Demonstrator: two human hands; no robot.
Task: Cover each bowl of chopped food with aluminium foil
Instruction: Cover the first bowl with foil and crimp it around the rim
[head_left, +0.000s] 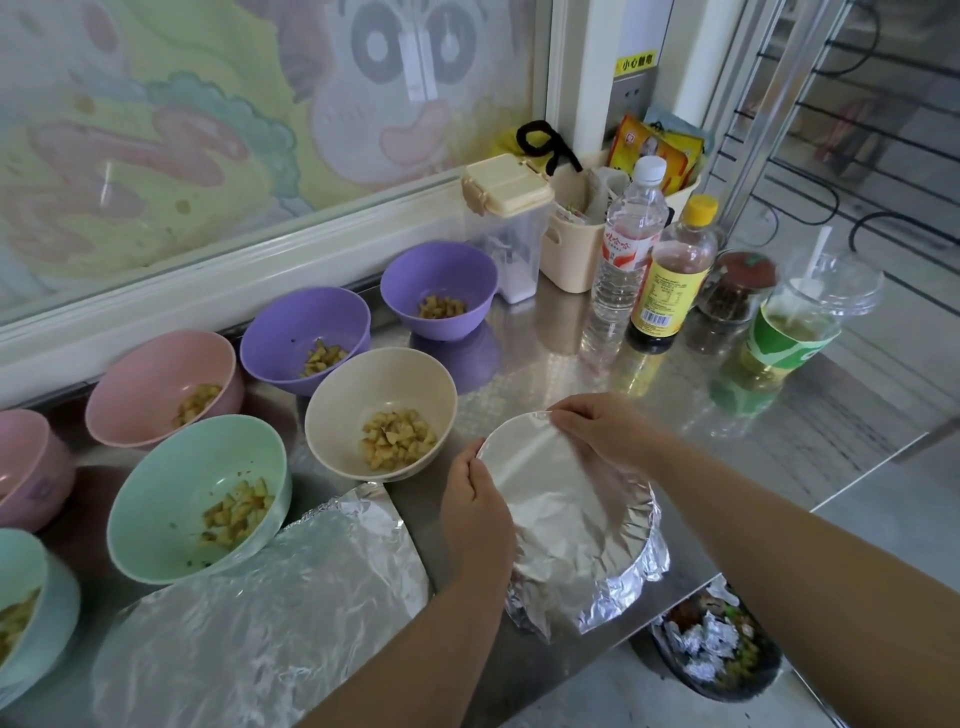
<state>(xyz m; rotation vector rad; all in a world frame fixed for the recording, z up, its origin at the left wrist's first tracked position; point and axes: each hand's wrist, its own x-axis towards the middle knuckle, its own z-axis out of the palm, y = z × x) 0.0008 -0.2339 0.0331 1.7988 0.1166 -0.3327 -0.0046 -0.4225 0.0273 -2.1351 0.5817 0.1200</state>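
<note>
A foil-covered bowl (576, 525) stands near the counter's front edge. My left hand (478, 509) presses the foil against its left rim, and my right hand (602, 426) pinches the foil at its far rim. Uncovered bowls of chopped food stand to the left: a cream bowl (382, 410), a green bowl (200, 496), a pink bowl (161, 387) and two purple bowls (306, 338) (439, 288). Another pink bowl (31, 467) and another green bowl (31, 613) are cut off at the left edge. A loose foil sheet (270, 613) lies flat at the front.
Two bottles (628, 254) (670, 275), a jar (737, 286), a plastic cup (795, 322) and a cream basket (576, 228) stand at the back right of the steel counter (753, 441). A bin (717, 649) with foil scraps sits on the floor below the front edge.
</note>
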